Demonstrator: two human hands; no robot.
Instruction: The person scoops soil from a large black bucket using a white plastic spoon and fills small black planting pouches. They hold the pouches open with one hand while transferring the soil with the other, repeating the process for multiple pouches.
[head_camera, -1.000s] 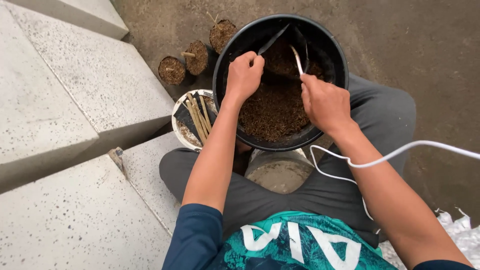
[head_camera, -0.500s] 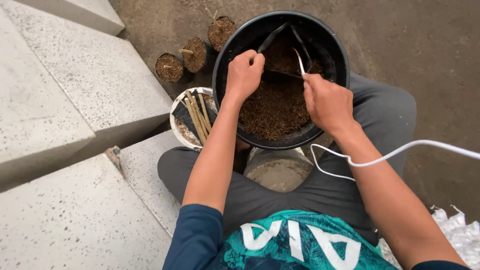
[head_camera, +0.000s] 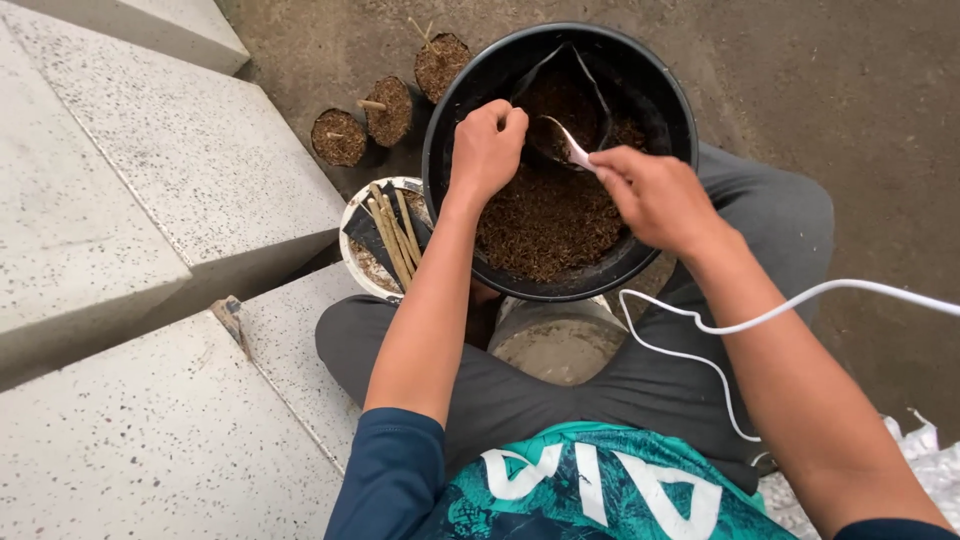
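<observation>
Over the black tub (head_camera: 455, 150) of brown soil (head_camera: 545, 215), the right hand (head_camera: 655, 195) grips a pale spoon (head_camera: 568, 145) at a small black bag (head_camera: 560, 100) whose edge the fisted left hand (head_camera: 487, 150) pinches, with filled bags (head_camera: 385, 110) beyond.

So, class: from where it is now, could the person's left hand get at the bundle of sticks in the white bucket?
Probably yes. The left hand is closed over the black tub, and the sticks stand uncovered in the white bucket just outside the tub's rim, beside that forearm. Nothing lies across them.
</observation>
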